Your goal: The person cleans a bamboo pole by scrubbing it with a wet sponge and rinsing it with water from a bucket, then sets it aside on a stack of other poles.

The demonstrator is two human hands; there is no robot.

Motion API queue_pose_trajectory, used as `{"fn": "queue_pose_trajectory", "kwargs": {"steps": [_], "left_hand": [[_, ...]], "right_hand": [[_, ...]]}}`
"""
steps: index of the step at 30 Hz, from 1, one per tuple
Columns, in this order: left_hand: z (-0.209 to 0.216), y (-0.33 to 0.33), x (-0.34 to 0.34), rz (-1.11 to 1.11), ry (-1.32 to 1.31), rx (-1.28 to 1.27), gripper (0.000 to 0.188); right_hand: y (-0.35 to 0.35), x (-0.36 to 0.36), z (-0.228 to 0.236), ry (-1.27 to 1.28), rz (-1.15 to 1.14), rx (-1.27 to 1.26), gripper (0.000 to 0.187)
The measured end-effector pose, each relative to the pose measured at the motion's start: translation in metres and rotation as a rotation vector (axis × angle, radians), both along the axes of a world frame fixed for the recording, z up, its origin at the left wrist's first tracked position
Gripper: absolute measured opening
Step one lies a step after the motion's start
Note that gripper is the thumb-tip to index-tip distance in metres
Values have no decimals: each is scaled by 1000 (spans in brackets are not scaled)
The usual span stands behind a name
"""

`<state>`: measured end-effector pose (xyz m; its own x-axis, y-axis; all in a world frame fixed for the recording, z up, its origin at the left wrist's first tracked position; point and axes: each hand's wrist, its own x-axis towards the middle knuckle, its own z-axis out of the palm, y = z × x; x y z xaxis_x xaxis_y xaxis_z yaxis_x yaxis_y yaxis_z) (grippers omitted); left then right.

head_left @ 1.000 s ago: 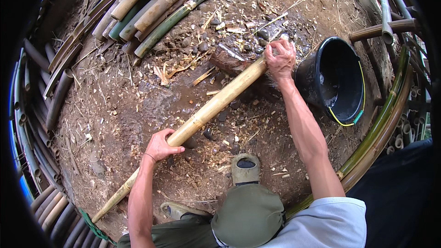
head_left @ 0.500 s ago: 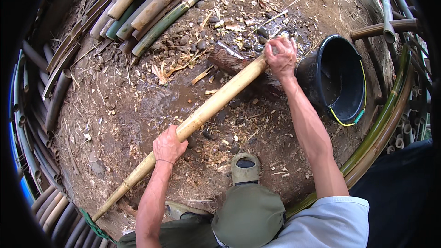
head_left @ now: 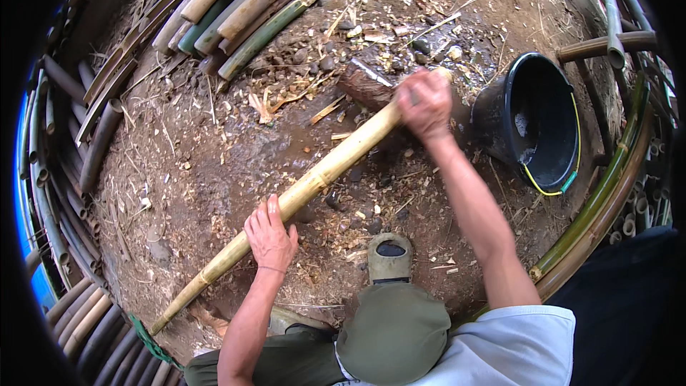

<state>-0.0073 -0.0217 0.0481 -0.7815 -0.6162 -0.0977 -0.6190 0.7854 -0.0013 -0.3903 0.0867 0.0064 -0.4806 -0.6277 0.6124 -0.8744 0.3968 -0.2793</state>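
Slanting from lower left to upper right, a pale yellow bamboo pole (head_left: pixel 329 170) is being handled just above or on the bare ground (head_left: pixel 179 200). The hands are being kept well apart along it. Near the thicker upper end, the pole is being clasped by the right hand (head_left: pixel 424 106), its fingers curled over; a short tip is being left exposed beyond them. That hand is being recorded with blur, so whether anything else is being held beneath the fingers cannot be told. Farther down, the pole is being covered by the left hand (head_left: pixel 271 234), laid across it with fingers stretched out and thumb spread; the pressure being applied cannot be told. Close to the upper end, a brown log (head_left: pixel 364 84) is being partly hidden behind the pole; contact cannot be confirmed. The thin lower end is being positioned near green netting (head_left: pixel 146 339). Right of the right hand, a black bucket (head_left: pixel 493 125) is being observed tilted, with its yellow handle (head_left: pixel 534 184) hanging at the near side. At upper left, stacked bamboo poles (head_left: pixel 275 36) are being noted. Below the pole, a shoe (head_left: pixel 389 269) is being planted on chip-strewn soil.
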Motion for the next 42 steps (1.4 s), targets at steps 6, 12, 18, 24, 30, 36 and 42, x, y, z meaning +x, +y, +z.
{"fn": "queue_pose_trajectory", "kwargs": {"steps": [6,12,18,24,30,36,42], "left_hand": [[-1,-38,-27,231,-171,396,51],[-11,-88,-9,285,-212,1100,42],[-20,-105,-15,247,-278,1368,46],[-14,-102,-24,163,-64,1181,66],[45,-108,51,25,-366,698,99],[35,-197,314,45,-869,725,87],[11,-174,367,148,-522,531,42]], "right_hand": [[-28,65,-5,-33,-22,90,20],[-51,181,-1,-205,312,-135,13],[9,-64,4,-262,-162,143,19],[-3,-139,40,-690,-590,449,41],[20,-92,191,-353,-562,562,37],[197,-66,196,173,-657,434,47],[306,165,205,-347,-556,392,50]]}}
